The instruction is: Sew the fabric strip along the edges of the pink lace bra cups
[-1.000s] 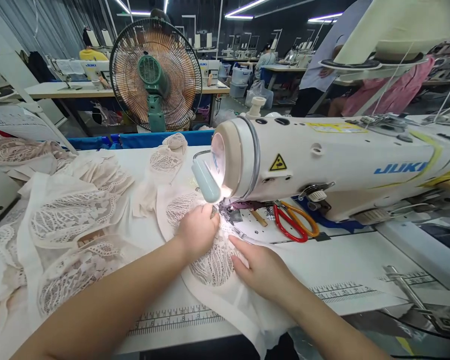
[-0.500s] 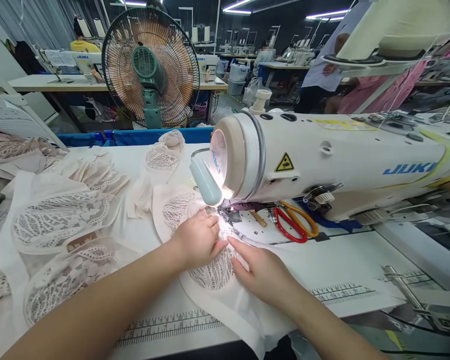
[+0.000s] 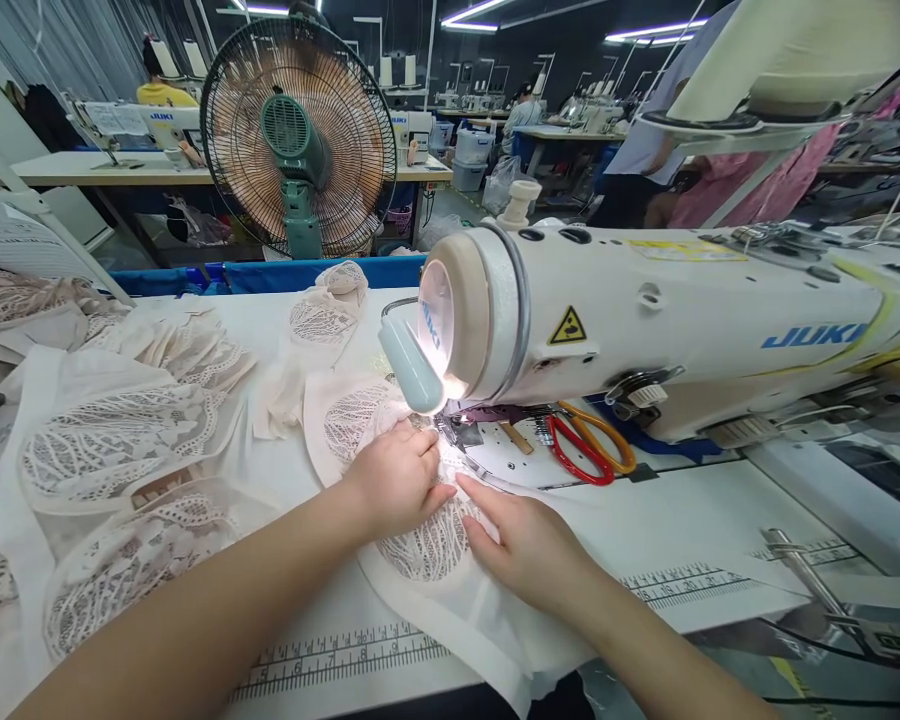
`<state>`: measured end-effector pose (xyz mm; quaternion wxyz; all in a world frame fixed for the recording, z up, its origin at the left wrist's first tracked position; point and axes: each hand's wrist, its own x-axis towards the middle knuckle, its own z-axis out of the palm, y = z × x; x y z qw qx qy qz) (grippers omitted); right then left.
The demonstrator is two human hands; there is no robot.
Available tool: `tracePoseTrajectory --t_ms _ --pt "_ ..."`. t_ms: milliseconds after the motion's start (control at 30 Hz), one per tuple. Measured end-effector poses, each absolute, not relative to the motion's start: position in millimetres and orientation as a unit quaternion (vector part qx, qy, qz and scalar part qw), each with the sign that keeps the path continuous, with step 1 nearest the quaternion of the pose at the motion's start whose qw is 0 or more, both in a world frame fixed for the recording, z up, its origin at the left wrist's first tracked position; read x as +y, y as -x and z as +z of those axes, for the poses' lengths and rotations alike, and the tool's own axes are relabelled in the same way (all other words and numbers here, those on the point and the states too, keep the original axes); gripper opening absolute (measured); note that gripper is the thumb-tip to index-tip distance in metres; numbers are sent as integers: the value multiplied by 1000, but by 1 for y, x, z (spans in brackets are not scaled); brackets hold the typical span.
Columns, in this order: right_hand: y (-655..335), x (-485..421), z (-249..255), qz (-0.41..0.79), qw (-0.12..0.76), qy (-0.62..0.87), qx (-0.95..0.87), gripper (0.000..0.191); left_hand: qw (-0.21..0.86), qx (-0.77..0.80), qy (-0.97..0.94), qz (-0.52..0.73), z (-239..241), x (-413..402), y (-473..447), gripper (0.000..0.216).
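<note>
Had a cream lace bra (image 3: 427,545) spread across the white worktable (image 3: 690,530), with its upper part by the needle end of the white JUKI sewing machine (image 3: 690,315). Pressed on the lace with the left hand (image 3: 394,482), bent at the fingers, close to the needle area; could not tell a pinch from a plain press beneath them. Touched the lower lace cup with the right hand (image 3: 532,548), spreading index finger and thumb apart. Held the two hands just apart, with the left thumb near the right index fingertip. Let the pale band droop over the table's front edge. Lit the spot with a small pale-blue lamp (image 3: 412,365) below the machine's rounded end. Had scissors (image 3: 609,468) with red and orange handles lying under the machine's arm, and more lace pieces (image 3: 120,440) heaped at the left. Saw ruler markings (image 3: 345,655) along the table's front, a large fan (image 3: 286,122) beyond its far edge, and big cream thread cones (image 3: 750,70) above the machine.
</note>
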<state>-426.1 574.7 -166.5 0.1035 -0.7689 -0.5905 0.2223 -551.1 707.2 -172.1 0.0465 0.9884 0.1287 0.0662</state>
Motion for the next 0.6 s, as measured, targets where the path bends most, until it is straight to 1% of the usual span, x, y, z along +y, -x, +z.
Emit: tracePoseTrajectory --t_ms 100,367,600 --pt "426 574 -166 227 105 771 -586 47 55 127 -989 53 -171 708 552 46" --pt "425 575 -166 231 109 770 -584 46 36 93 -994 44 -168 711 554 47" --pt "425 578 -166 206 108 773 -590 45 39 106 -993 34 -169 715 552 49"
